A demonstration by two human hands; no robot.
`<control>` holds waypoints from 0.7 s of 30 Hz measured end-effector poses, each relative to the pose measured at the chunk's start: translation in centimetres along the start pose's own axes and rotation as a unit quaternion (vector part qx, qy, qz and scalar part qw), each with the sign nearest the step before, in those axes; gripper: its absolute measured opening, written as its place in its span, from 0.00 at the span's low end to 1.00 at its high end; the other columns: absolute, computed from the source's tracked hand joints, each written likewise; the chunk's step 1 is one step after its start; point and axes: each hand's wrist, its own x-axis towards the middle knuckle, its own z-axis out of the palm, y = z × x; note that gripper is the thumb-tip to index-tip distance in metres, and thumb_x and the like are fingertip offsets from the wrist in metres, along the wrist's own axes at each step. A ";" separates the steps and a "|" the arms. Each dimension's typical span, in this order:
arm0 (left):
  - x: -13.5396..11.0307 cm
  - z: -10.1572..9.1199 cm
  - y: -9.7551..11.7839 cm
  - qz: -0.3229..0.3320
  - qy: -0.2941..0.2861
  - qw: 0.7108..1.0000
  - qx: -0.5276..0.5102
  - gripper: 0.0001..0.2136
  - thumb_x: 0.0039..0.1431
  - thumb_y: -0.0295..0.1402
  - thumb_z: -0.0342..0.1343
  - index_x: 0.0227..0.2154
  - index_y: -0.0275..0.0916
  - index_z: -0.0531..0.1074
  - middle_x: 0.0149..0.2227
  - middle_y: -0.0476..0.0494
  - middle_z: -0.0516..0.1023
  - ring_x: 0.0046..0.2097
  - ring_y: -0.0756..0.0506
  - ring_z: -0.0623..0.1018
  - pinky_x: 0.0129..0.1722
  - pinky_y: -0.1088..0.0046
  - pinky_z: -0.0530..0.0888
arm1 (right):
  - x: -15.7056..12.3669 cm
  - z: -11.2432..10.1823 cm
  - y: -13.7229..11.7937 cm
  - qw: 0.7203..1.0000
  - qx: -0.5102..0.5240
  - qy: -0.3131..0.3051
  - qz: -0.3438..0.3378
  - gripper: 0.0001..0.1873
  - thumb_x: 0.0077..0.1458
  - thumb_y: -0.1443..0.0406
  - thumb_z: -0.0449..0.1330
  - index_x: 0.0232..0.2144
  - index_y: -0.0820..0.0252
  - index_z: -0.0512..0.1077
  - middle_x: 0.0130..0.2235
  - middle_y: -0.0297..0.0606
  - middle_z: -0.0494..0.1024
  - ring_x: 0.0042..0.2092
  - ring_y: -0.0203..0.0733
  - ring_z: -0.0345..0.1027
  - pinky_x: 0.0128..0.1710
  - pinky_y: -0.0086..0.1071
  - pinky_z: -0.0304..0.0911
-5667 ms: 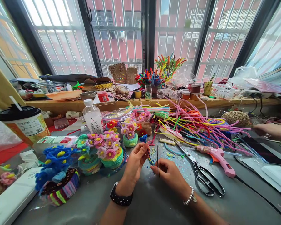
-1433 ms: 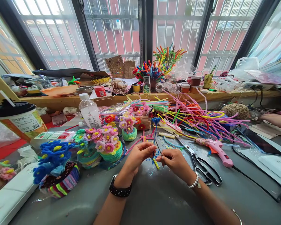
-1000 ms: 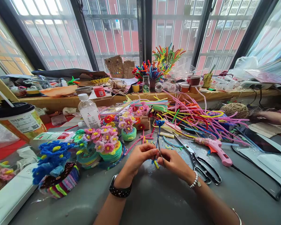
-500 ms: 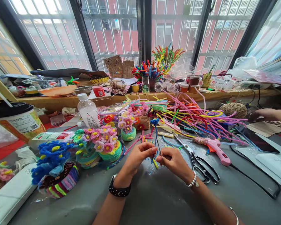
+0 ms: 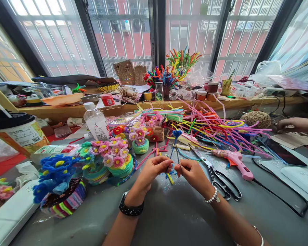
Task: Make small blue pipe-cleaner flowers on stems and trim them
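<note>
My left hand [image 5: 151, 172] and my right hand [image 5: 192, 174] meet at the table's middle, both pinched on a thin stem. The stem carries a small blue pipe-cleaner flower [image 5: 177, 133] that stands up above my fingers. A blue and yellow tangle of pipe cleaner [image 5: 170, 173] hangs between my fingertips. A black watch sits on my left wrist and a bead bracelet on my right.
Black scissors [image 5: 218, 179] and a pink glue gun [image 5: 236, 161] lie right of my hands. Finished flower pots [image 5: 115, 160] and a blue flower basket [image 5: 60, 186] stand left. A pipe-cleaner pile [image 5: 213, 131], water bottle [image 5: 96, 123], drink cup [image 5: 17, 133]. Another person's hand [image 5: 295, 124] rests far right.
Since 5.7 s ago my hands have come together and slid down the stem, so the blue flower stands higher. Over the last second it swayed slightly left and right.
</note>
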 end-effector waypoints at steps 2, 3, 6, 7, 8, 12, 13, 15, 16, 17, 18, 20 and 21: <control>0.0 -0.1 -0.1 -0.005 0.001 1.000 -0.028 0.08 0.41 0.34 0.59 0.22 0.33 0.71 0.20 0.51 0.70 0.24 0.55 0.68 0.27 0.80 0.64 | 0.1 0.1 0.1 1.000 -0.002 -0.024 -0.007 0.31 0.46 0.42 0.42 0.13 0.63 0.62 0.15 0.30 0.56 0.20 0.31 0.48 0.20 0.26 0.44; 0.0 -0.1 -0.1 -0.009 0.002 0.999 -0.038 0.09 0.41 0.34 0.59 0.23 0.33 0.71 0.20 0.50 0.70 0.24 0.55 0.68 0.28 0.80 0.65 | 0.1 0.2 0.1 0.999 -0.003 -0.037 -0.010 0.33 0.45 0.41 0.40 0.14 0.63 0.62 0.16 0.30 0.57 0.20 0.31 0.48 0.20 0.26 0.44; 0.0 -0.2 -0.3 -0.018 0.000 0.998 -0.053 0.09 0.41 0.34 0.59 0.24 0.33 0.71 0.20 0.50 0.71 0.23 0.55 0.69 0.27 0.80 0.65 | 0.2 0.4 0.2 0.997 -0.015 -0.074 -0.023 0.35 0.44 0.39 0.35 0.15 0.63 0.61 0.18 0.31 0.57 0.21 0.31 0.48 0.21 0.26 0.45; 0.0 -0.3 -0.3 -0.020 -0.002 0.998 -0.055 0.09 0.41 0.34 0.59 0.24 0.33 0.71 0.20 0.50 0.71 0.23 0.55 0.69 0.27 0.81 0.65 | 0.2 0.4 0.2 0.996 -0.020 -0.085 -0.026 0.34 0.44 0.39 0.35 0.15 0.63 0.60 0.18 0.31 0.57 0.22 0.31 0.49 0.21 0.26 0.45; 0.0 -0.3 -0.3 -0.021 -0.005 0.998 -0.056 0.08 0.41 0.33 0.59 0.24 0.33 0.71 0.20 0.50 0.71 0.23 0.55 0.69 0.26 0.81 0.65 | 0.1 0.4 0.2 0.995 -0.026 -0.093 -0.029 0.34 0.44 0.39 0.36 0.15 0.62 0.59 0.18 0.31 0.58 0.22 0.31 0.49 0.21 0.26 0.45; 0.0 -0.3 -0.2 -0.022 -0.014 0.998 -0.052 0.08 0.43 0.33 0.58 0.24 0.33 0.70 0.20 0.51 0.70 0.22 0.56 0.69 0.25 0.82 0.65 | 0.0 0.3 -0.1 0.993 -0.047 -0.105 -0.031 0.30 0.46 0.42 0.40 0.14 0.62 0.57 0.18 0.30 0.56 0.21 0.31 0.48 0.20 0.26 0.43; 0.0 -0.3 -0.2 -0.023 -0.016 0.998 -0.051 0.08 0.43 0.34 0.58 0.23 0.34 0.69 0.20 0.51 0.70 0.22 0.56 0.69 0.25 0.82 0.65 | -0.1 0.3 -0.1 0.993 -0.050 -0.100 -0.032 0.30 0.46 0.42 0.41 0.13 0.62 0.56 0.17 0.29 0.55 0.21 0.30 0.48 0.20 0.26 0.43; 0.0 -0.4 -0.2 -0.024 -0.021 0.998 -0.050 0.08 0.43 0.34 0.58 0.23 0.33 0.69 0.19 0.51 0.69 0.21 0.56 0.68 0.24 0.82 0.65 | 0.0 0.2 -0.2 0.995 -0.054 -0.081 -0.037 0.29 0.46 0.44 0.44 0.11 0.62 0.54 0.16 0.29 0.55 0.20 0.30 0.47 0.20 0.26 0.42; 0.0 -0.4 -0.2 -0.024 -0.022 0.998 -0.050 0.08 0.43 0.34 0.58 0.22 0.33 0.69 0.19 0.51 0.69 0.21 0.56 0.68 0.23 0.82 0.64 | 0.0 0.2 -0.2 0.995 -0.054 -0.069 -0.039 0.29 0.46 0.44 0.45 0.11 0.62 0.53 0.16 0.29 0.55 0.20 0.30 0.47 0.20 0.26 0.43; 0.1 -0.4 -0.3 -0.024 -0.022 0.998 -0.051 0.08 0.43 0.34 0.58 0.22 0.33 0.69 0.19 0.51 0.69 0.21 0.56 0.67 0.23 0.82 0.64 | 0.1 0.2 -0.2 0.996 -0.054 -0.060 -0.041 0.29 0.46 0.45 0.46 0.10 0.62 0.53 0.15 0.29 0.55 0.20 0.30 0.48 0.20 0.26 0.43; 0.1 -0.5 -0.3 -0.022 -0.020 0.998 -0.052 0.09 0.42 0.35 0.58 0.23 0.33 0.69 0.18 0.51 0.69 0.21 0.56 0.67 0.23 0.82 0.64 | 0.1 0.3 -0.2 0.996 -0.054 -0.054 -0.042 0.29 0.46 0.46 0.47 0.10 0.62 0.53 0.15 0.29 0.55 0.20 0.30 0.48 0.21 0.26 0.44; 0.1 -0.5 -0.3 -0.017 -0.014 0.998 -0.054 0.09 0.43 0.35 0.58 0.23 0.33 0.69 0.19 0.51 0.69 0.21 0.56 0.67 0.23 0.82 0.64 | 0.2 0.4 -0.2 0.997 -0.052 -0.047 -0.042 0.28 0.47 0.47 0.47 0.09 0.62 0.54 0.15 0.30 0.56 0.20 0.30 0.50 0.21 0.26 0.45; 0.1 -0.5 -0.3 -0.015 -0.011 0.998 -0.054 0.08 0.43 0.35 0.58 0.23 0.33 0.69 0.19 0.51 0.69 0.21 0.56 0.67 0.23 0.82 0.64 | 0.2 0.4 -0.1 0.997 -0.052 -0.044 -0.041 0.28 0.47 0.47 0.47 0.09 0.62 0.55 0.15 0.30 0.57 0.20 0.30 0.50 0.21 0.26 0.45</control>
